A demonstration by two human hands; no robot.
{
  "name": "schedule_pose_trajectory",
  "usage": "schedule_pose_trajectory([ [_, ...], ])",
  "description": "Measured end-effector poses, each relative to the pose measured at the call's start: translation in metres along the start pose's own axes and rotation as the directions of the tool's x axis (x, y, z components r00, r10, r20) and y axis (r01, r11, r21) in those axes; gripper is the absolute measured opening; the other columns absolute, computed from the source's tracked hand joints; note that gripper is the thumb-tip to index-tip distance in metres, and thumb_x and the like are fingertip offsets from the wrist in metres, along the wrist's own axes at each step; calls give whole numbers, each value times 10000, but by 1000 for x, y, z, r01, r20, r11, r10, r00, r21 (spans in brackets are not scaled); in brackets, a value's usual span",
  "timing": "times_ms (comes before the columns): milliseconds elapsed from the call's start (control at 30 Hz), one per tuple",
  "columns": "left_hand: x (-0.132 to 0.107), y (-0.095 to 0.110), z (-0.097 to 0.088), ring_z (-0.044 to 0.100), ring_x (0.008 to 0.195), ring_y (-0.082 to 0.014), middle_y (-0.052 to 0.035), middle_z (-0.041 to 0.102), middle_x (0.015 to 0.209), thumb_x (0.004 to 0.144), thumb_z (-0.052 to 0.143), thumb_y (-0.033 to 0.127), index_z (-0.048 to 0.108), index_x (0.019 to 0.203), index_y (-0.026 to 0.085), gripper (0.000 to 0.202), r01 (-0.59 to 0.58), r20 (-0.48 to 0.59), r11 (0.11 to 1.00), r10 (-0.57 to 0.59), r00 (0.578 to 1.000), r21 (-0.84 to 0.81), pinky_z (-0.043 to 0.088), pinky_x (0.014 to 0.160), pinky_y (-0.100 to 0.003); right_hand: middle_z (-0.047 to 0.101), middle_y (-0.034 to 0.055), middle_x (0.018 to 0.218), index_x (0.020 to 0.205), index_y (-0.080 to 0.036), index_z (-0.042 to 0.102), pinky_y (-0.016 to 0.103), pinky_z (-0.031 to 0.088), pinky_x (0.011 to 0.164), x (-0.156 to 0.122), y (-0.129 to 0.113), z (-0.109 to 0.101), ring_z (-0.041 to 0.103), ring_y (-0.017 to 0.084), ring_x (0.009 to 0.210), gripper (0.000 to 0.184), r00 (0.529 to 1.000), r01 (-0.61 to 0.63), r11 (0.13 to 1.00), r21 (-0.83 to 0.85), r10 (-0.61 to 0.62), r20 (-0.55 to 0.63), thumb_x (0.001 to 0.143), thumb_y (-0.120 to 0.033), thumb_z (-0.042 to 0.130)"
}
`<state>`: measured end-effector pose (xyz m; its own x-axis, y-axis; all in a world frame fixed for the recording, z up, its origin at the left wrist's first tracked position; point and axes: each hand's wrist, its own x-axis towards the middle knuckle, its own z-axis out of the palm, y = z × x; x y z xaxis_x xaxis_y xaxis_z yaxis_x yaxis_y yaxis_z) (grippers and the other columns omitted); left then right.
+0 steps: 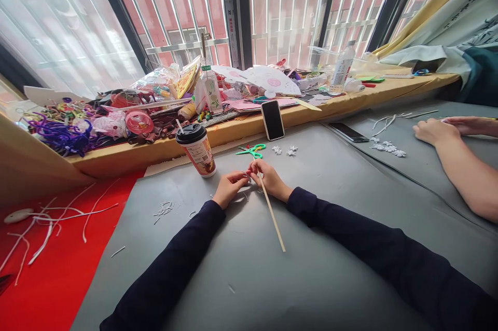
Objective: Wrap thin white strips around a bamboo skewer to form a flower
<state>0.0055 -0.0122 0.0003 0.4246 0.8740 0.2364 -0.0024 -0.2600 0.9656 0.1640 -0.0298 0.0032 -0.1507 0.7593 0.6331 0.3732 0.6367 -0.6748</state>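
My right hand [270, 179] is closed around the upper end of a thin pale wooden stick [272, 212], which slants down toward me over the grey table [334, 263]. Close beside it, my left hand [230, 189] pinches with its fingertips almost touching those of the right. Whatever lies between the fingertips is too small to make out. Green-handled scissors [254, 151] rest just beyond both hands. Two small white fuzzy flower shapes [291, 151] lie to their right. Short white fuzzy snippets [164, 209] are scattered to the left of my left hand.
A lidded paper cup [196, 150] stands left of the hands, and a phone [273, 120] leans against the ledge. Craft materials crowd the window ledge [229, 134]. At right are another person's hands [439, 131], more white flowers [389, 149] and a dark phone [349, 132]. White strips [50, 235] cross a red surface.
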Motion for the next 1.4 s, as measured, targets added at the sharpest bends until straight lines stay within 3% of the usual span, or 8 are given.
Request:
schedule_pose_trajectory([
  [133, 1, 1, 2, 582, 776, -155, -91, 627, 978, 696, 597, 321, 674, 864, 130, 265, 24, -27, 998, -26, 999, -52, 480, 750, -315, 508, 19, 785, 708, -205, 384, 293, 412, 701, 0, -2, 0, 488, 147, 749, 90, 1000, 3, 1000, 8, -3, -15, 723, -164, 463],
  [300, 0, 5, 3, 560, 652, -116, -47, 637, 791, 702, 579, 316, 656, 816, 131, 231, 58, -51, 998, -59, 997, -17, 470, 677, -270, 535, 24, 808, 702, -199, 428, 296, 408, 748, 1, -6, -1, 519, 154, 831, 58, 999, -9, 998, 55, 11, -35, 736, -188, 473],
  [533, -4, 12, 5, 489, 505, -88, 7, 548, 545, 718, 532, 255, 616, 735, 127, 154, 30, 50, 997, -33, 998, 72, 408, 536, -219, 565, 9, 796, 695, -195, 420, 297, 418, 761, 2, -10, -3, 549, 128, 768, 124, 994, -83, 970, 228, 95, -46, 746, -246, 520],
  [767, -6, 12, 4, 459, 385, -76, 32, 490, 423, 707, 563, 299, 607, 747, 123, 186, 123, 126, 986, -138, 982, 117, 358, 436, -197, 552, -8, 738, 688, -203, 398, 302, 439, 724, 2, -11, -4, 556, 128, 722, 171, 992, -111, 956, 273, 124, -29, 726, -261, 554],
  [900, -6, 13, 4, 473, 378, -76, 20, 518, 455, 728, 550, 368, 604, 744, 125, 249, 129, 142, 986, -143, 979, 102, 339, 398, -187, 546, -6, 796, 705, -208, 360, 284, 454, 613, 3, -10, -3, 512, 89, 560, 187, 985, -168, 911, 376, 165, 42, 731, -275, 532],
  [1100, -3, 11, 6, 476, 410, -67, 2, 554, 526, 742, 536, 370, 618, 805, 119, 272, 116, 131, 990, -127, 983, 85, 364, 392, -173, 533, -10, 773, 690, -201, 358, 289, 442, 693, 5, -3, -3, 515, 112, 687, 235, 988, -153, 929, 336, 138, 70, 671, -260, 584],
  [1300, -2, 11, 4, 483, 464, -55, -69, 626, 845, 741, 541, 312, 574, 1035, 131, 347, 120, 142, 993, -118, 983, -5, 391, 414, -186, 533, -11, 764, 681, -202, 341, 294, 437, 691, 5, -1, -7, 525, 113, 670, 235, 970, -216, 888, 407, 242, -15, 684, -254, 570],
  [1400, -2, 10, 3, 466, 449, -47, -66, 618, 806, 730, 559, 324, 587, 1007, 120, 346, 140, 95, 990, -136, 986, -35, 402, 429, -195, 542, -10, 779, 672, -202, 339, 300, 439, 708, 6, -1, -8, 527, 112, 678, 269, 959, -226, 857, 464, 280, -50, 671, -273, 598],
])
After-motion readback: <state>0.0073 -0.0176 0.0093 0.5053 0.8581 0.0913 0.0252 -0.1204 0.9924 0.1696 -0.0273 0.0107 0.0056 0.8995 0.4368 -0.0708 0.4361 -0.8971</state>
